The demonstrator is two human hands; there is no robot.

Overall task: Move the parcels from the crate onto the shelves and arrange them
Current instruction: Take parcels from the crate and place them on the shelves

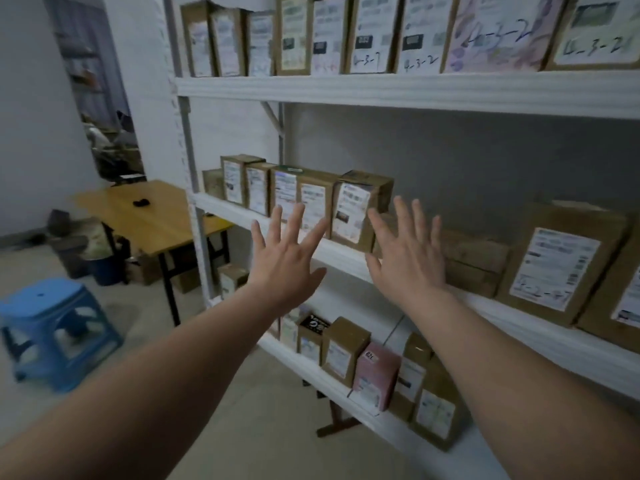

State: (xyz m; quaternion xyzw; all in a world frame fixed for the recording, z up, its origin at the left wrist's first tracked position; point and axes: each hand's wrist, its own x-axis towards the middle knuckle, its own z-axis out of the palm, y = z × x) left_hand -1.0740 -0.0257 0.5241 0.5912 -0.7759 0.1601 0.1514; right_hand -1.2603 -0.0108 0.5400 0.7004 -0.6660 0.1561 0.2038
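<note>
Since the row of small parcels [298,195] on the middle shelf [346,258] ends in a tilted end parcel [360,209], I'd guess this is the arranging step. The 2 hands, left hand [287,258] and right hand [407,254], hover splayed just in front, holding nothing. Next move probably means squaring that box against its neighbours. No crate in sight.

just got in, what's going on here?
A person stands at a white metal shelving unit holding labelled brown cardboard parcels. The left hand and right hand are open, fingers spread, holding nothing, before the row of small parcels on the middle shelf. That row's right-end parcel looks askew. No crate in view.
</note>
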